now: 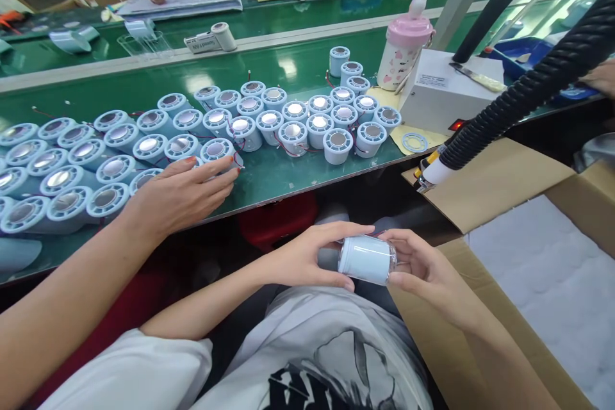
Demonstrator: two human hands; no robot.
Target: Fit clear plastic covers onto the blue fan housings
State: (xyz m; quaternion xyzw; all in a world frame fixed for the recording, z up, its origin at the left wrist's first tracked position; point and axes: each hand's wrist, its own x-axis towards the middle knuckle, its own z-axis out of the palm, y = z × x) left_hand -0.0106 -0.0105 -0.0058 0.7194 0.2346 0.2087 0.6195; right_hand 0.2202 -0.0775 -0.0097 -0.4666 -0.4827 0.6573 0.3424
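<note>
A pale blue cylinder (368, 259) with a clear end cap lies on its side over my lap. My left hand (307, 259) grips one end and my right hand (423, 269) holds the capped end. A third arm comes in from the lower left. That other person's hand (182, 195), with orange nails, rests on the green table (288, 173), touching a cylinder (216, 149) at the near edge of the group. Several matching pale blue cylinders (269, 122) with shiny metal tops and thin red wires stand in rows across the table.
An open cardboard box (485, 186) with white padding (552, 269) stands at my right. A black ribbed hose (528, 90) crosses above it. A white device (446, 90), a pink bottle (408, 45) and a loose ring (414, 141) sit at the table's right end. Other people work across the table.
</note>
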